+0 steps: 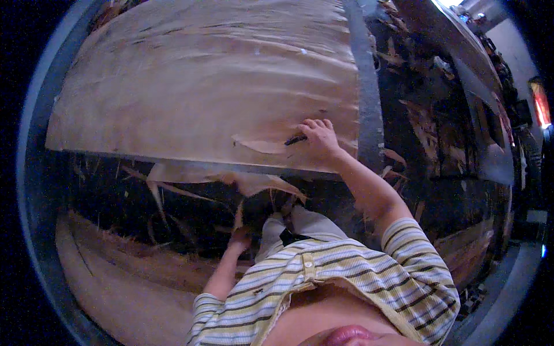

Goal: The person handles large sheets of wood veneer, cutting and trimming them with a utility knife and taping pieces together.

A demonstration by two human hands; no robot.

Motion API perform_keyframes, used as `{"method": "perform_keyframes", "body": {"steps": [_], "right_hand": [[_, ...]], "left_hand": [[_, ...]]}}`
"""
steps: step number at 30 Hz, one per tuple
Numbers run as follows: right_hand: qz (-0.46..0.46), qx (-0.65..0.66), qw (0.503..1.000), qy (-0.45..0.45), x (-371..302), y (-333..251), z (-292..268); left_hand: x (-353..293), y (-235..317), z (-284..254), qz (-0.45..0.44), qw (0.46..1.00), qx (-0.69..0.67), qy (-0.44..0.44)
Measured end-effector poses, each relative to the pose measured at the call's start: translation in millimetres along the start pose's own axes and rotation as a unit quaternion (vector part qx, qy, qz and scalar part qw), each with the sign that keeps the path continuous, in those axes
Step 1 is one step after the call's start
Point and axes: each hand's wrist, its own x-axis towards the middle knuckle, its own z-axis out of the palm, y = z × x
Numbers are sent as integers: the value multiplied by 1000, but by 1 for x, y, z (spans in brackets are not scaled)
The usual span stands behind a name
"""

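A broad stack of thin wood veneer sheets [202, 98] lies in front of me, its top sheet tan and rippled. My right hand [319, 135] rests over the stack near its right corner, fingers closed round a small dark tool [296, 139] whose exact kind I cannot make out. Beside the tool, a pale torn sliver of veneer [259, 145] lies on the top sheet. Low at my left side, my left hand [239, 239] is closed on a narrow strip of veneer [239, 214], which points up toward the stack's near edge. Shadow partly hides the left fingers.
Torn veneer pieces [248, 181] hang below the stack's near edge, and more scraps [424, 124] litter the dark floor at right. A grey edge [369, 86] runs along the stack's right side. Another pale sheet pile [115, 282] sits at lower left, close to my left arm.
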Motion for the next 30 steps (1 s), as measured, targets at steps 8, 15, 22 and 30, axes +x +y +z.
{"method": "perform_keyframes", "body": {"steps": [8, 15, 22, 30], "right_hand": [[11, 106, 984, 141, -83, 29, -60], [186, 289, 919, 194, -197, 188, -80], [337, 387, 857, 54, -272, 352, -34], [229, 419, 879, 0, -144, 503, -20]], "left_hand": [[41, 321, -97, 380, 906, -117, 147], [160, 519, -82, 425, 808, -54, 405], [285, 537, -56, 183, 838, 137, 495], [293, 572, -50, 131, 846, 214, 470]]}}
